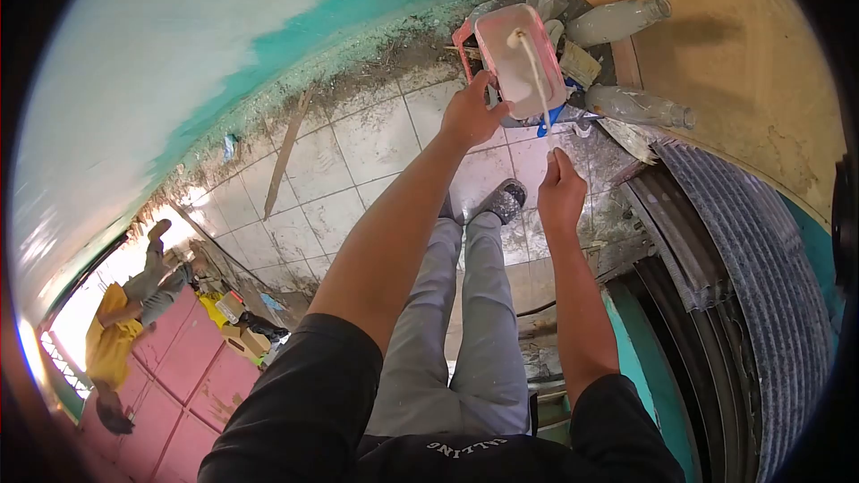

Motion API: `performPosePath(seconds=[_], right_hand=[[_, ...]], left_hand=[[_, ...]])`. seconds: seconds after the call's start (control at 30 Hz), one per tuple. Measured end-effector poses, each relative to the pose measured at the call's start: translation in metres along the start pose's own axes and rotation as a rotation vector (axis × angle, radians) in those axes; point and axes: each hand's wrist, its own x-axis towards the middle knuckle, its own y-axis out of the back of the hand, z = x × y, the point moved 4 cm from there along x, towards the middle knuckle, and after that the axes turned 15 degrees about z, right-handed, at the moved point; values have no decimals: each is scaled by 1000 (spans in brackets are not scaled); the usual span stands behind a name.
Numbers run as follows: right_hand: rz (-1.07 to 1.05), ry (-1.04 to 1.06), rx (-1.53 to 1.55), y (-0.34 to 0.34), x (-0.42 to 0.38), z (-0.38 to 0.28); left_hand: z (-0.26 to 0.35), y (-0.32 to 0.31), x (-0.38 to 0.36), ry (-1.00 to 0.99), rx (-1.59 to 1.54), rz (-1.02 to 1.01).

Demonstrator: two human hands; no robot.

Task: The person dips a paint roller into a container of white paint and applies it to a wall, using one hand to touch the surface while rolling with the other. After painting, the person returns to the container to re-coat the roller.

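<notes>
A pink rectangular plastic container [489, 36] with whitish liquid in it is at the upper middle. My left hand [472, 114] pinches its near left corner, with the thumb at the near rim and the fingers along the left side. Closed around the near end of a thin pale stick [540, 80] is my right hand [562, 183]. The stick slants across the container, and its lumpy far end is inside over the liquid. A red plastic piece [463, 40] shows just left of the container.
Two glass bottles [617, 21] [640, 105] lie right of the container among debris. Corrugated sheets [734, 268] lean at the right. A wooden strip [288, 154] lies on the dirty tiles. At far left, a person in yellow [112, 326] is near a cardboard box [246, 343].
</notes>
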Motion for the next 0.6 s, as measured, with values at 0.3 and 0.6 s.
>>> performPosePath(seconds=[0.3,0.6], right_hand=[[-68,40,-87,58,-28,39],[55,132,-209,28,20,24]], left_hand=[[1,1,3,12,35,-20],[3,2,4,7,54,-68]])
